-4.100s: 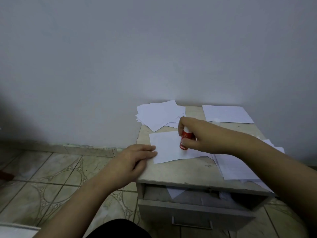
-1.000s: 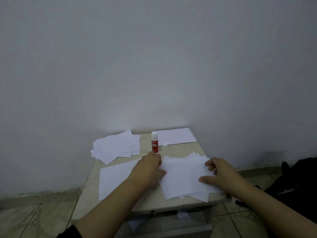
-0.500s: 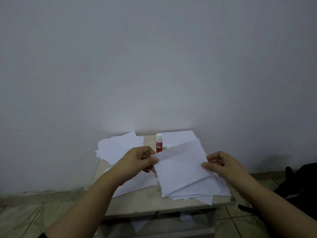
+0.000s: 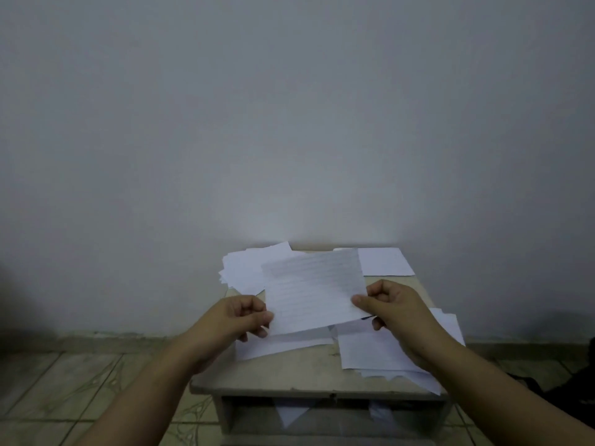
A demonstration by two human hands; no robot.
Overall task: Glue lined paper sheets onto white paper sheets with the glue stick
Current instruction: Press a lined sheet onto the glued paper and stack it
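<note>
A lined paper sheet [image 4: 314, 289] hangs in the air above the small table [image 4: 309, 375]. My left hand [image 4: 240, 318] pinches its lower left edge and my right hand [image 4: 397, 309] pinches its right edge. Under it on the table lies a white sheet [image 4: 283, 344]. A stack of lined sheets [image 4: 373, 352] lies at the right front. The raised sheet hides the glue stick.
A pile of white sheets [image 4: 244, 268] lies at the table's back left and a single sheet [image 4: 386, 262] at the back right. Paper scraps sit in the open drawer [image 4: 322, 413] below. Tiled floor [image 4: 64, 387] spreads to the left; the wall stands right behind the table.
Both hands lifted the top lined sheet off the right stack and carried it left and up, over the white sheet. It now covers the glue stick.
</note>
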